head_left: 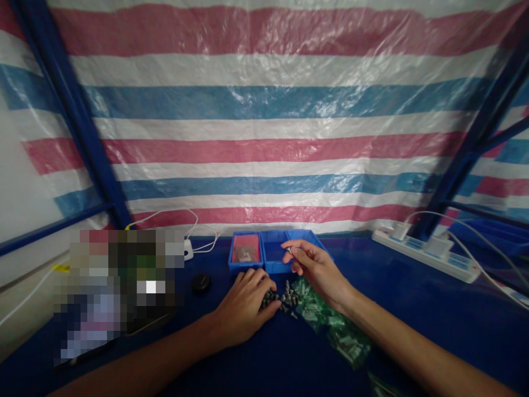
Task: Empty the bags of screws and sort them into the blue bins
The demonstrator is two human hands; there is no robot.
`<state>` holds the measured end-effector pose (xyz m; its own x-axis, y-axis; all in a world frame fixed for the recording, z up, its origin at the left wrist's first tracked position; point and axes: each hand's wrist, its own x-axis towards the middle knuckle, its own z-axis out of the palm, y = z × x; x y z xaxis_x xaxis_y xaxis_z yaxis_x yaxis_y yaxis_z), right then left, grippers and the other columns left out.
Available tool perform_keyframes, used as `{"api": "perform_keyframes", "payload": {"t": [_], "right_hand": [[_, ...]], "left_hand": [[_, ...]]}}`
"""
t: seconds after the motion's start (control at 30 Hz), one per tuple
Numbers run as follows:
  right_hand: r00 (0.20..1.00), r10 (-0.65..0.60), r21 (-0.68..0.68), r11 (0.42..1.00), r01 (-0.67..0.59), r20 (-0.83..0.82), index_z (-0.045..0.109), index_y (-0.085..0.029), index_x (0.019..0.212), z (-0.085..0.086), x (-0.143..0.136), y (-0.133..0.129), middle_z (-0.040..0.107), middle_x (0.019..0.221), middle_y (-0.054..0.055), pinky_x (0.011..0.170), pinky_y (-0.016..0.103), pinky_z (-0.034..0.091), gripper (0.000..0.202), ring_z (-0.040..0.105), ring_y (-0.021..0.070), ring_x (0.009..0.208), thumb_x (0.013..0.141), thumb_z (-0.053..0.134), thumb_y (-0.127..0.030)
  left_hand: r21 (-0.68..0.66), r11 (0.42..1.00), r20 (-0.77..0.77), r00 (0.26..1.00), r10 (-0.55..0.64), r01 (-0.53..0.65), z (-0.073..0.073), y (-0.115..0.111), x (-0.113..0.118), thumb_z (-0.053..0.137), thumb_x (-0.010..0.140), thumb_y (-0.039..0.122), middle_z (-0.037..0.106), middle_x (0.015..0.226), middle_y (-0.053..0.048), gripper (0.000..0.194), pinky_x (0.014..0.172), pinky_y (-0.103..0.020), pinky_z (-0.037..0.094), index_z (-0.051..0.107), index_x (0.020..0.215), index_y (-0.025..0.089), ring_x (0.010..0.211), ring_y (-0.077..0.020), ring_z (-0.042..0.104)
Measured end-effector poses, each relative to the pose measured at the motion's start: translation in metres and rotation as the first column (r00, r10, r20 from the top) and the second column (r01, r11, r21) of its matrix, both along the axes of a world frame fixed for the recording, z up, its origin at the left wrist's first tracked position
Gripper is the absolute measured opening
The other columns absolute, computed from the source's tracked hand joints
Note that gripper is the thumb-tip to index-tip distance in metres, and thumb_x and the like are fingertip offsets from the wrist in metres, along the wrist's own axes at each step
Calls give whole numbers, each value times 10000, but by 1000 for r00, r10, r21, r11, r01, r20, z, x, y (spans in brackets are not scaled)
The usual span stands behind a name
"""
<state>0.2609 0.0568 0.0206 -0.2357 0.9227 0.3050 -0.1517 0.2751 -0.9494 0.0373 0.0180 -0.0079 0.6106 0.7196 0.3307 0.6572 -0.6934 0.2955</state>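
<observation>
Blue cloth covers the table (413, 320), and right at its middle sits a small heap of dark screws (285, 298). Left hand (243, 309) lies flat on the heap's near edge, fingers spread and curled loosely over a few screws, nothing pinched. Right hand (316, 267) hovers just above, thumb and forefinger nipping one small screw (290, 250) over the blue trays (273, 251). Green plastic bag (334, 325) lies under that wrist. White power strip (430, 251) sits well off to the right.
</observation>
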Motion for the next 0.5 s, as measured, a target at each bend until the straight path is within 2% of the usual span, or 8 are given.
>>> {"api": "perform_keyframes", "payload": {"t": [0.1,0.2,0.37,0.5], "right_hand": [[995,-59,42,998,55,81,716,-214,1151,1,0,1,727,935,34,635,301,406,321,516,136,642,965,717,-475],[984,-117,82,991,106,133,709,-228,1108,3,-1,-1,676,864,2,623,300,417,335,527,144,650,887,799,-464],[981,-162,92,984,152,106,683,-231,1039,6,-4,-4,589,760,-38,617,291,418,294,511,138,634,868,809,-435],[978,-186,91,980,178,93,679,-227,1027,5,-5,-4,588,786,-27,598,291,420,305,506,138,633,854,811,-441]], "left_hand": [[-7,1000,-7,1000,5,-5,1,0,0,611,1054,354,635,1207,-43,182,957,-418,425,624,1188,231,1144,-269,563],[-8,1000,2,1000,-8,8,1,-1,-1,593,1061,362,620,1299,-62,264,1007,-443,434,599,1294,239,1208,-282,554],[-13,997,3,997,-72,72,1,0,-3,586,1060,464,552,1479,-97,492,1116,-495,414,481,1493,254,1352,-307,491],[-6,992,11,992,-129,129,0,1,-4,560,1069,502,543,1521,-95,531,1160,-508,390,455,1537,274,1389,-301,479]]}}
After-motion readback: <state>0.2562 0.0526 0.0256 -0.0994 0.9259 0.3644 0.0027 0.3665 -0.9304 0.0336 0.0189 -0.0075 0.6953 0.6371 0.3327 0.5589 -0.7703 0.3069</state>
